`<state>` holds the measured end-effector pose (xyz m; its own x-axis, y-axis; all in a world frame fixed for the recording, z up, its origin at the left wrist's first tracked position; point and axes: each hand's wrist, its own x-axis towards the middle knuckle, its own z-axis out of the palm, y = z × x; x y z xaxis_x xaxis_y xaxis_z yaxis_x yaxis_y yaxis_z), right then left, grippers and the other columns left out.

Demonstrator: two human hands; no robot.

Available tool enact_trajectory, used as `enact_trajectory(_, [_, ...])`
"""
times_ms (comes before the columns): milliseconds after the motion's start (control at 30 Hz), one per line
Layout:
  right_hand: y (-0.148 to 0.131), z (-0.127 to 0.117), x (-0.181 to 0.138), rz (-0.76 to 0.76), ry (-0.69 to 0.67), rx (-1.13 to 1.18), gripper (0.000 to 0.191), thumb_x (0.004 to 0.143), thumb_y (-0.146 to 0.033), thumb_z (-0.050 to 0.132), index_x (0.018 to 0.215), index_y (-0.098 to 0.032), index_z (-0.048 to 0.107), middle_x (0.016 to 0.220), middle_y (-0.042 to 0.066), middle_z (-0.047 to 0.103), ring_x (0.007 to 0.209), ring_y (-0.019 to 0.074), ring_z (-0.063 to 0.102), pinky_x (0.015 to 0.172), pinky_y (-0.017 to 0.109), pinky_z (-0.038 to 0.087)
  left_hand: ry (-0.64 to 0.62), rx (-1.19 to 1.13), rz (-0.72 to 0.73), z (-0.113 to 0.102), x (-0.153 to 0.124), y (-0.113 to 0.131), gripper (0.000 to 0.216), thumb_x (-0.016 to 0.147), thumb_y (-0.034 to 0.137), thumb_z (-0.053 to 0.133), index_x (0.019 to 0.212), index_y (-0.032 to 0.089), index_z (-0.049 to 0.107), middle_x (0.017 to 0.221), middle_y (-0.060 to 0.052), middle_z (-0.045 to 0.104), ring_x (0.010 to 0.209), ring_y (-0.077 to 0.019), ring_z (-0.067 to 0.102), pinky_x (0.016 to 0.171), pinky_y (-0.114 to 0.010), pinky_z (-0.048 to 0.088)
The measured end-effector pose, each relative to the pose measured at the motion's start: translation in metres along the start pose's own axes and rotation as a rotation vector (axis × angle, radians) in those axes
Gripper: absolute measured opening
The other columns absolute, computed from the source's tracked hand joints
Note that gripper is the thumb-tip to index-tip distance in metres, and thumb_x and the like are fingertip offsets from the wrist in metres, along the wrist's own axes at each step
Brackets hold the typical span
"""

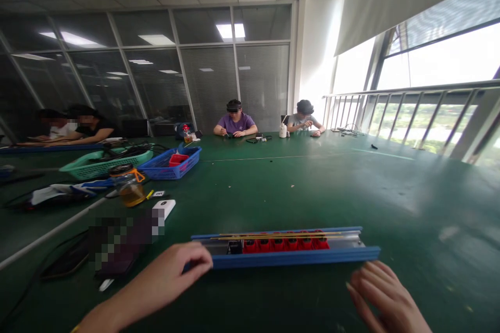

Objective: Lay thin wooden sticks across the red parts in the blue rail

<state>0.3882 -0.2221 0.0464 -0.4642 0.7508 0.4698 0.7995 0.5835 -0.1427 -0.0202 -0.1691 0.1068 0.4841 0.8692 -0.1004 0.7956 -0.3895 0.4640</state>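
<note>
A long blue channel-shaped rail lies crosswise on the green table in front of me. Inside it sits a row of red blocks with thin brass rods running along above them. My left hand rests at the rail's left end, fingers curled against its near wall. My right hand lies on the table just below the rail's right end, fingers stretched out toward it and holding nothing.
A glass jar with amber liquid, a blue basket and a teal basket stand at the left. A dark device and cables lie near my left arm. Other people sit at the table's far end and far left.
</note>
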Motion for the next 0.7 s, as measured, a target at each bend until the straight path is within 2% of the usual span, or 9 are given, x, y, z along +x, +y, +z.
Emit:
enact_trajectory(33, [0.005,0.003,0.021,0.011,0.049,-0.008,0.011,0.084,-0.029,0.047,0.085,-0.028,0.058,0.078,0.004,0.061,0.075,0.0187,0.057,0.072,0.037,0.044,0.121,0.013,-0.035,-0.009,0.017,0.001,0.03,0.084,0.04,0.038,0.087,0.025,0.062,0.092,-0.002,0.061,0.085,-0.0173,0.054,0.077,-0.027,0.04])
enact_trajectory(100, [0.011,0.012,0.06,0.038,0.094,0.01,0.02,0.088,-0.029,0.039,0.097,-0.025,0.056,0.096,0.007,0.061,0.091,0.0201,0.055,0.08,0.038,0.04,0.179,0.027,-0.036,-0.022,0.045,0.001,0.031,0.082,0.043,0.039,0.091,0.023,0.062,0.096,-0.003,0.061,0.089,-0.0178,0.054,0.079,-0.026,0.039])
enact_trajectory(167, [0.014,0.021,0.092,0.068,0.084,0.024,0.026,0.091,-0.03,0.033,0.103,-0.026,0.056,0.105,0.006,0.06,0.099,0.0199,0.052,0.087,0.039,0.036,0.08,0.031,-0.003,-0.028,0.065,0.001,0.033,0.079,0.044,0.042,0.095,0.023,0.062,0.099,-0.003,0.062,0.091,-0.0181,0.054,0.079,-0.025,0.039])
enact_trajectory(267, [0.016,0.031,0.118,0.05,-0.027,0.06,0.03,0.092,-0.033,0.029,0.104,-0.028,0.056,0.103,0.004,0.062,0.1,0.0189,0.052,0.094,0.044,0.027,-0.066,0.044,0.007,-0.026,0.08,0.0,0.035,0.079,0.044,0.042,0.096,0.023,0.063,0.093,-0.003,0.064,0.083,-0.017,0.057,0.072,-0.023,0.04])
enact_trajectory(367, [0.018,0.036,0.124,0.029,-0.139,0.126,0.031,0.092,-0.036,0.029,0.101,-0.028,0.057,0.095,0.002,0.064,0.092,0.0176,0.056,0.097,0.048,0.021,-0.11,0.068,0.009,-0.023,0.088,-0.004,0.033,0.079,0.042,0.041,0.089,0.022,0.065,0.083,-0.002,0.066,0.075,-0.016,0.057,0.065,-0.022,0.039])
enact_trajectory(467, [0.02,0.037,0.123,0.011,-0.211,0.173,0.028,0.092,-0.036,0.031,0.099,-0.028,0.057,0.089,0.0,0.065,0.086,0.0164,0.057,0.097,0.046,0.021,-0.137,0.081,0.023,-0.021,0.097,-0.009,0.03,0.077,0.04,0.044,0.086,0.022,0.066,0.08,-0.001,0.066,0.073,-0.0158,0.058,0.062,-0.021,0.037])
enact_trajectory(700, [0.02,0.047,0.122,0.029,-0.239,0.194,0.026,0.092,-0.031,0.031,0.102,-0.03,0.055,0.092,-0.001,0.064,0.087,0.0154,0.055,0.095,0.042,0.023,-0.193,0.077,0.076,-0.018,0.112,-0.018,0.024,0.078,0.036,0.045,0.081,0.024,0.065,0.077,0.001,0.064,0.07,-0.0142,0.056,0.061,-0.021,0.036])
